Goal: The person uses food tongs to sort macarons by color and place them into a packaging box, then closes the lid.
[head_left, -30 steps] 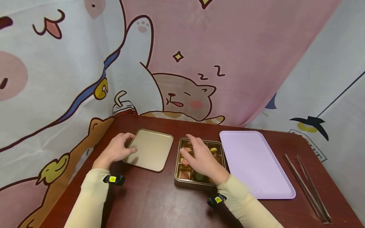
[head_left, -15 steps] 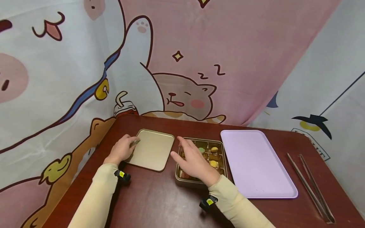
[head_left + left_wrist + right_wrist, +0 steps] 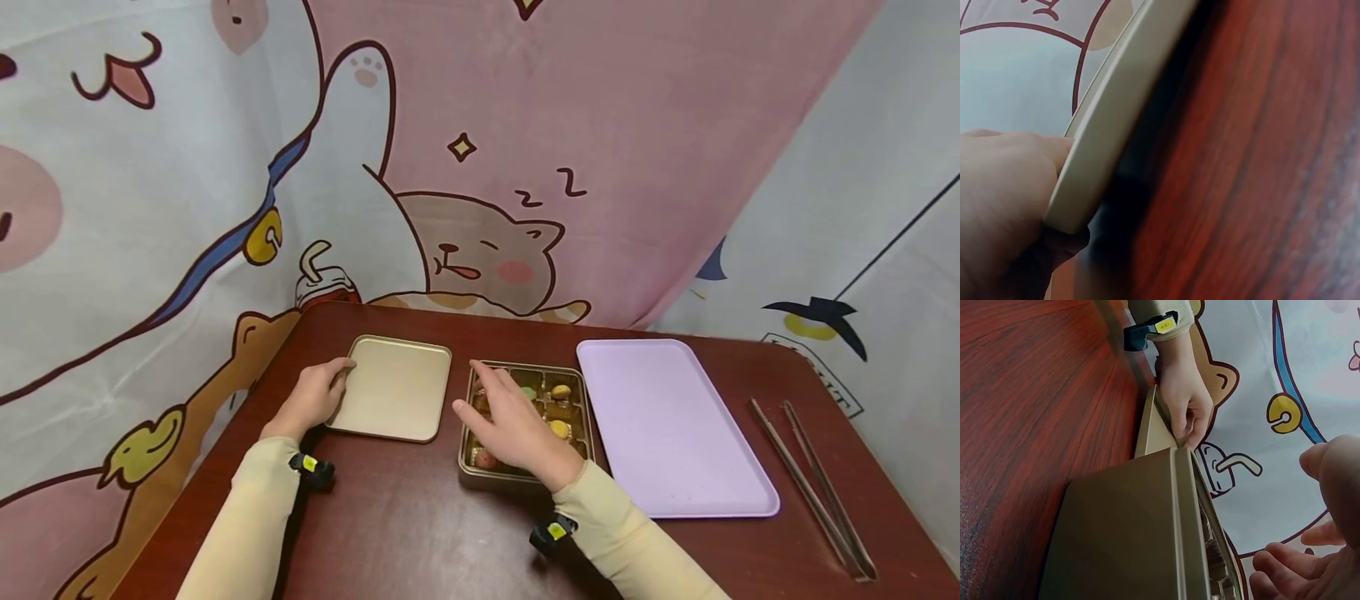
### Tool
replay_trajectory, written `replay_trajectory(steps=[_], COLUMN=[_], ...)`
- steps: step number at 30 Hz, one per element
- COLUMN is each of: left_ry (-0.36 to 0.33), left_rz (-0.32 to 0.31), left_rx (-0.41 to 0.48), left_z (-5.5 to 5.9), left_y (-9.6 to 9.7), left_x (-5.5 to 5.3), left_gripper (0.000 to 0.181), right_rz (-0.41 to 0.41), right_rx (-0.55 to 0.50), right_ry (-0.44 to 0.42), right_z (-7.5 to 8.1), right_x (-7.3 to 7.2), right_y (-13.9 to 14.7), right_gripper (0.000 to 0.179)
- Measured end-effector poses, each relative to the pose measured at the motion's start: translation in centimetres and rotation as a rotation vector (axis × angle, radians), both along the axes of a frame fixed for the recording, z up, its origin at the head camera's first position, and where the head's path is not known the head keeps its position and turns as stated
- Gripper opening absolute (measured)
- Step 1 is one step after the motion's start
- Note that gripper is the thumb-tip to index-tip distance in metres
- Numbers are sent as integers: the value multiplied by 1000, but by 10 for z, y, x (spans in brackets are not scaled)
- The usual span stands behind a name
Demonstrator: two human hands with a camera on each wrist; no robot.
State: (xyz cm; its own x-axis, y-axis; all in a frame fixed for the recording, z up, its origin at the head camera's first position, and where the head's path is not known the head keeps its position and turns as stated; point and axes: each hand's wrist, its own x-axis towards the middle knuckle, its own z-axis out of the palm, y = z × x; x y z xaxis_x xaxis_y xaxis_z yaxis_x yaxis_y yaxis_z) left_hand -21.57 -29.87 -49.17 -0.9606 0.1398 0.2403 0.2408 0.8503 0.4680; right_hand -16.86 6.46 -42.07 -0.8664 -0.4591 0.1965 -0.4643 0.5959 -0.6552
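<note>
A flat gold tin lid (image 3: pixel 397 387) lies at the left of the table. My left hand (image 3: pixel 311 398) pinches its left edge, and the left wrist view shows fingers on both faces of the rim (image 3: pixel 1104 125). A dark shadow runs under that edge. My right hand (image 3: pixel 513 425) hovers with loosely spread fingers over a square gold tin box (image 3: pixel 483 478) and holds nothing. Inside the box's compartments sit small round sweets, among them a yellow one (image 3: pixel 560 429) and a green one (image 3: pixel 528 392). The hand hides several compartments. In the right wrist view the fingers (image 3: pixel 1291 569) stay apart from the box wall (image 3: pixel 1116 525).
A lilac tray (image 3: pixel 675 429) lies right of the box, close along its side. Metal tongs (image 3: pixel 821 496) rest at the table's right, spread at the far end. A printed cloth (image 3: pixel 637 150) hangs behind the dark red table (image 3: pixel 405 533).
My left hand has moved in from beside the lid and taken hold of its left edge. The lid has shifted slightly. My right hand has drifted a little left over the box.
</note>
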Motion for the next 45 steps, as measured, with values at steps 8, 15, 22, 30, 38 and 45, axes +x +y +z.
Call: replay_trajectory(steps=[8,15,22,30,38,45], left_ry=[-15,-17,23,50,73,62], left_rz=[7,4,-47,-80,-108,-201], left_rx=[23,47,77,131,184,230], left_z=[1,11,36,60,72,75], left_y=[-3,2,22,53,72,91], left_x=[5,10,17,26,33,40], left_gripper=[32,32,33,34,32,31], right_rz=[-3,-14,-51,-52,-48,-46], right_rx=[11,36,33,34,1,44], right_ry=[-2,5,1,22,140,116], right_z=[-1,0,-2,-1,4,1], right_x=[-1,1,0,1,2,9], right_y=[2,4,5,7,22,57], right_gripper=[73,75,74,70,55,55])
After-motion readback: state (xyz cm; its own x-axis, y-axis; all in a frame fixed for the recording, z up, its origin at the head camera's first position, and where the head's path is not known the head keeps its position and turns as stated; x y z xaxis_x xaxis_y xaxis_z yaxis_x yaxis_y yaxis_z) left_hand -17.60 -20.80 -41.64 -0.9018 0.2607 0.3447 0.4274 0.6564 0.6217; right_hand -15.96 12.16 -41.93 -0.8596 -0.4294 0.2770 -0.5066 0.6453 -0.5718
